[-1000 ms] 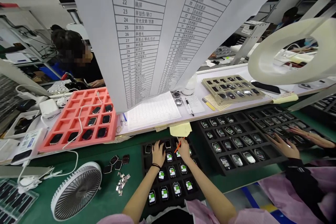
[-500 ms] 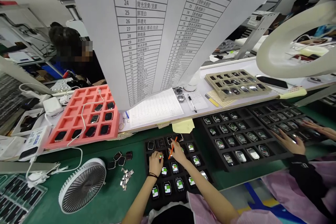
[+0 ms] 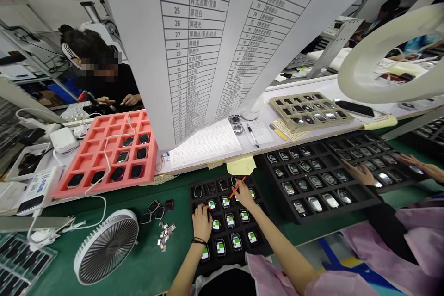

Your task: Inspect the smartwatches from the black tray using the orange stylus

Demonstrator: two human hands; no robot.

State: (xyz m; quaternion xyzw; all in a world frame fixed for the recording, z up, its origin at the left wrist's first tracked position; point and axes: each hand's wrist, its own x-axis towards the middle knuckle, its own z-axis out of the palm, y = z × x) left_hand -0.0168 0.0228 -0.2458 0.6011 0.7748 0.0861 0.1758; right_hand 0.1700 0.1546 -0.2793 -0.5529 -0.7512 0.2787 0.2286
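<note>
A black foam tray holds rows of square watches, many with lit green and white screens. My left hand rests on the tray's left side, fingers bent over a watch position; whether it grips anything is hidden. My right hand is closed round a thin orange stick above the upper right of the tray, near the top row, where the watch screens are dark. A lit watch lies between my two hands.
A white fan, loose watches and small metal pieces lie left. A pink tray is on the shelf. More black trays and a co-worker's hands are right. A printed sheet hangs ahead.
My right hand and the orange stick have moved right across the tray. My left hand has shifted slightly left. The co-worker's near hand has moved left, and the view has shifted slightly.
</note>
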